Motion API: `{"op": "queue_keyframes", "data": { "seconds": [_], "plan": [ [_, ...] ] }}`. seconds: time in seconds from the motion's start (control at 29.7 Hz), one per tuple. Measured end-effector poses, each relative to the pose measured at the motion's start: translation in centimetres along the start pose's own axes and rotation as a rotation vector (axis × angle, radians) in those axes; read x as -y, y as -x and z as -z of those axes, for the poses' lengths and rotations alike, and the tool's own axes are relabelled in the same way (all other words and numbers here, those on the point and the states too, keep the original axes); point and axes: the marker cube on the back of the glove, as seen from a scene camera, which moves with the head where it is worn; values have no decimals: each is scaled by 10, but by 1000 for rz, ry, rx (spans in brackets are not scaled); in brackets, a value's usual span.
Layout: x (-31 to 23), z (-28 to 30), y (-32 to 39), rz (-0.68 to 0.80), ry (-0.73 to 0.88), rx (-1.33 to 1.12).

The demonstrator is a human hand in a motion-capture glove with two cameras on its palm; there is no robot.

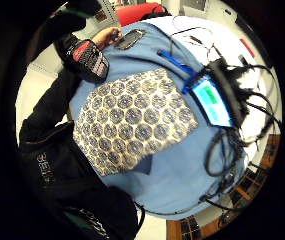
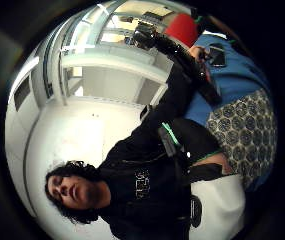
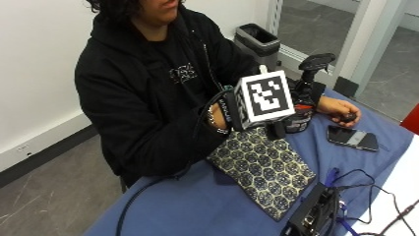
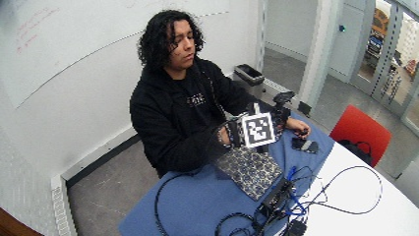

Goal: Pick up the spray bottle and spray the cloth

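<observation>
A black spray bottle (image 3: pixel 302 105) with a red label stands upright on the blue table cover (image 3: pixel 196 206), beyond the cloth. The patterned cloth (image 3: pixel 262 167) lies flat in front of the person. My gloved right hand (image 3: pixel 225 114) hovers above the cloth's near end, just short of the bottle, palm down and holding nothing. The little finger side palm view looks straight down on the cloth (image 1: pixel 132 125), with the bottle (image 1: pixel 88 57) off its far edge. The bare left hand (image 3: pixel 337 109) rests on the table just past the bottle.
A phone (image 3: pixel 352 137) lies beside the left hand. A black device (image 3: pixel 314 214) with a lit screen (image 1: pixel 212 97) and several cables sits at the cloth's far side. A grey bin (image 3: pixel 258 39) stands behind the table, a red chair (image 4: pixel 360 130) at its end.
</observation>
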Motion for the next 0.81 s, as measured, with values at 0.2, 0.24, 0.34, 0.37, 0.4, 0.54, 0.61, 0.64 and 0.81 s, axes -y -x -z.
{"op": "queue_keyframes", "data": {
  "seconds": [0.2,0.24,0.34,0.37,0.4,0.54,0.61,0.64,0.81],
  "plan": [
    [-52,46,14,-47,-65,-117],
    [-58,51,15,-63,-80,-130],
    [-75,64,15,-111,-115,-169],
    [-80,68,15,-124,-126,-178],
    [-84,71,14,-136,-139,-187],
    [-95,81,11,-181,-190,-216],
    [-98,85,9,-200,-206,-222],
    [-99,86,8,-207,-211,-222],
    [-98,86,4,-224,-206,-210]
  ]
}}
